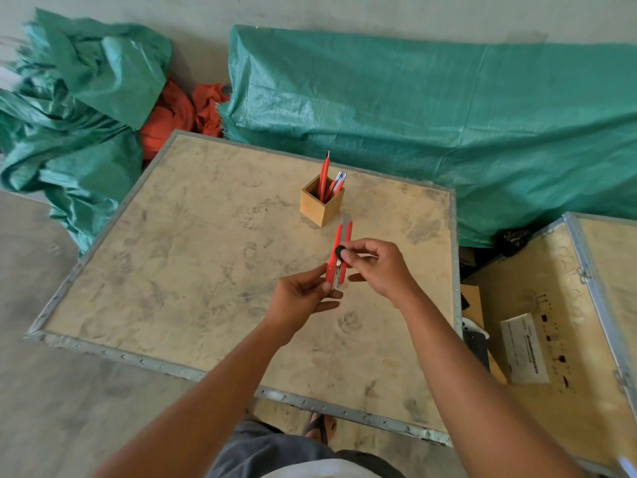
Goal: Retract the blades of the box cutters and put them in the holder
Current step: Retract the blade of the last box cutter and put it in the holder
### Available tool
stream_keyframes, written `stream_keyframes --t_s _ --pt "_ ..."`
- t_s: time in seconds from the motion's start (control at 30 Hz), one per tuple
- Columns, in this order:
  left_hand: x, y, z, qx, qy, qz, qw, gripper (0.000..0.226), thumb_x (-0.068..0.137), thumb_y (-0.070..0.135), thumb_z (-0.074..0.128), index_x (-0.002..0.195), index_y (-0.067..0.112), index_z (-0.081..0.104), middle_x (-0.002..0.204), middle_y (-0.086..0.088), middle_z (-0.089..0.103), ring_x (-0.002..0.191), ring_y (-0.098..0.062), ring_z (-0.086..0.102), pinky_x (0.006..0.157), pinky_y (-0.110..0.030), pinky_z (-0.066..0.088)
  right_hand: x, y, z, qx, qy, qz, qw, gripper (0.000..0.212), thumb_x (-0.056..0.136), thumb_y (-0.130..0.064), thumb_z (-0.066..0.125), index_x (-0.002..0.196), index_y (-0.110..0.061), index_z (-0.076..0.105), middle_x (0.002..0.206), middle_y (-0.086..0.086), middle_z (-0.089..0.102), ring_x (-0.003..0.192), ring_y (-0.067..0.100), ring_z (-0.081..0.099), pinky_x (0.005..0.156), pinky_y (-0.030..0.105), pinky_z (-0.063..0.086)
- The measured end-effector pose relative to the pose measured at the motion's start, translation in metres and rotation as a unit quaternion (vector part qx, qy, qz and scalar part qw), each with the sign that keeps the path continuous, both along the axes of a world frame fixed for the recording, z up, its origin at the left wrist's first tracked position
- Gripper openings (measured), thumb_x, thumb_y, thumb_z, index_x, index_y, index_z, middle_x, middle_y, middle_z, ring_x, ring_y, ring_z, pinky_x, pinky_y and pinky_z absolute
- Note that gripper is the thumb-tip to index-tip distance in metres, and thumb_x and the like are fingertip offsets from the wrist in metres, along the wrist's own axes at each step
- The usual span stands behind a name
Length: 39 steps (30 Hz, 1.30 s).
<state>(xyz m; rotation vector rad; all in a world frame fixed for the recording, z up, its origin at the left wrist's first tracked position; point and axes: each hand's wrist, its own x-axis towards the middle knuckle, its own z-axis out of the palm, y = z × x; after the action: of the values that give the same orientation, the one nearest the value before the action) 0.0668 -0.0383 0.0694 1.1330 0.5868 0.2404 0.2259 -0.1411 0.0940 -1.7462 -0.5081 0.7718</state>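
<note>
Behind everything, at twelve o'clock, a green woven tarpaulin (431, 108) lay draped over a long bulk, and a second crumpled green tarpaulin (76, 108) was heaped at ten o'clock, with a wad of orange cloth (179, 112) wedged between the two. Below them sat the plywood crate top (179, 257), scuffed with shoe prints and edged in riveted metal strip. A second plywood crate (568, 305) stood at three o'clock, close beside the first but apart from it, with a white paper label (524, 346) lying on it.

Both bare forearms reached up from six o'clock over the crate top. The left hand (300, 298) pinched the lower end of a red box cutter (339, 253), thumb and fingertips clamped on its sides. The right hand (375, 267), just to the three o'clock side, had its thumb and forefinger closed on the cutter's black knob (340, 251), the other fingers curled loosely. The cutter was held above the surface, pointing toward twelve o'clock, and a short length of pale blade (345, 221) showed at its far tip.

Just beyond that tip, at twelve o'clock from the hands, the square wooden holder (320, 205) stood upright on the crate top. Red box cutters (324, 177) already stood in it, leaning toward one o'clock; I could not count them surely.
</note>
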Motion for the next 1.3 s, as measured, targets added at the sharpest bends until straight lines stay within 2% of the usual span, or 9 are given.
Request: stream_keyframes --t_s 0.37,0.47,0.57,0.7,0.8,0.9,1.1,1.23,1.3 --pt "-0.003 0.004 0.015 0.02 -0.009 0.008 1.0 0.038 0.092 -0.003 0.061 0.129 0.005 0.062 0.095 -0.016 0.073 0.088 -0.026 0.073 0.079 -0.038 0.062 -0.013 -0.012 0.007 -0.017 -0.086 0.083 0.993 0.026 0.088 -0.019 0.078 0.112 -0.029 0.079 0.108 -0.009 0.079 0.082 0.019 0.074 0.083 0.034 0.061" --pt "-0.003 0.002 0.017 0.029 -0.009 0.006 1.0 0.038 0.091 -0.004 0.061 0.129 0.005 0.062 0.094 -0.017 0.073 0.088 -0.027 0.074 0.078 -0.038 0.062 -0.015 -0.013 0.008 -0.037 -0.109 0.061 0.991 0.015 0.084 -0.029 0.082 0.099 -0.028 0.08 0.099 -0.01 0.079 0.081 0.019 0.071 0.081 0.036 0.061" --pt "-0.004 0.001 0.016 0.032 -0.005 0.004 0.999 0.04 0.091 -0.004 0.061 0.13 0.005 0.061 0.093 -0.015 0.074 0.089 -0.029 0.074 0.078 -0.038 0.062 -0.018 -0.012 0.01 -0.056 -0.133 0.044 0.989 0.018 0.081 -0.035 0.084 0.094 -0.026 0.075 0.098 -0.011 0.076 0.079 0.011 0.068 0.073 0.025 0.053" --pt "-0.003 0.001 0.018 0.037 -0.004 0.009 0.999 0.046 0.09 -0.005 0.062 0.133 0.012 0.058 0.095 -0.013 0.076 0.088 -0.029 0.075 0.078 -0.04 0.062 -0.018 -0.01 0.012 -0.029 -0.118 0.074 0.99 0.023 0.085 -0.031 0.08 0.108 -0.033 0.076 0.108 -0.012 0.075 0.085 0.018 0.071 0.086 0.036 0.061" --pt "-0.002 0.003 0.02 0.047 -0.006 0.005 0.999 0.049 0.09 -0.005 0.064 0.134 0.016 0.058 0.099 -0.013 0.077 0.088 -0.03 0.075 0.08 -0.043 0.062 -0.017 -0.008 0.013 -0.028 -0.13 0.068 0.989 0.018 0.084 -0.03 0.082 0.101 -0.032 0.079 0.104 -0.012 0.078 0.083 0.018 0.072 0.086 0.041 0.061" --pt "0.002 0.007 0.022 0.057 -0.003 0.001 0.998 0.048 0.09 -0.006 0.063 0.134 0.013 0.058 0.101 -0.016 0.076 0.087 -0.029 0.074 0.08 -0.044 0.062 -0.015 -0.002 0.016 -0.039 -0.154 0.048 0.986 0.019 0.078 -0.036 0.086 0.09 -0.027 0.075 0.097 -0.008 0.077 0.079 0.013 0.07 0.079 0.037 0.061" --pt "0.015 0.021 0.025 0.056 0.002 0.011 0.998 0.046 0.09 -0.005 0.064 0.132 0.011 0.06 0.101 -0.02 0.075 0.084 -0.027 0.074 0.079 -0.044 0.062 -0.001 0.008 0.022 -0.026 -0.15 0.081 0.985 0.018 0.084 -0.027 0.082 0.102 -0.03 0.078 0.102 -0.013 0.077 0.08 0.014 0.071 0.085 0.033 0.061" --pt "0.019 0.025 0.024 0.053 0.003 0.005 0.999 0.045 0.089 -0.005 0.064 0.13 0.013 0.062 0.099 -0.019 0.075 0.084 -0.027 0.074 0.078 -0.044 0.062 -0.002 0.013 0.019 -0.044 -0.18 0.044 0.982 0.019 0.079 -0.035 0.085 0.09 -0.025 0.073 0.095 -0.011 0.075 0.077 0.007 0.07 0.075 0.017 0.055" --pt "0.025 0.033 0.024 0.049 0.004 0.005 0.999 0.045 0.089 -0.006 0.065 0.129 0.013 0.062 0.097 -0.018 0.076 0.085 -0.026 0.074 0.078 -0.043 0.062 0.004 0.02 0.017 -0.04 -0.163 0.035 0.985 0.019 0.081 -0.036 0.083 0.092 -0.024 0.074 0.095 -0.01 0.076 0.08 0.008 0.072 0.075 0.022 0.058"
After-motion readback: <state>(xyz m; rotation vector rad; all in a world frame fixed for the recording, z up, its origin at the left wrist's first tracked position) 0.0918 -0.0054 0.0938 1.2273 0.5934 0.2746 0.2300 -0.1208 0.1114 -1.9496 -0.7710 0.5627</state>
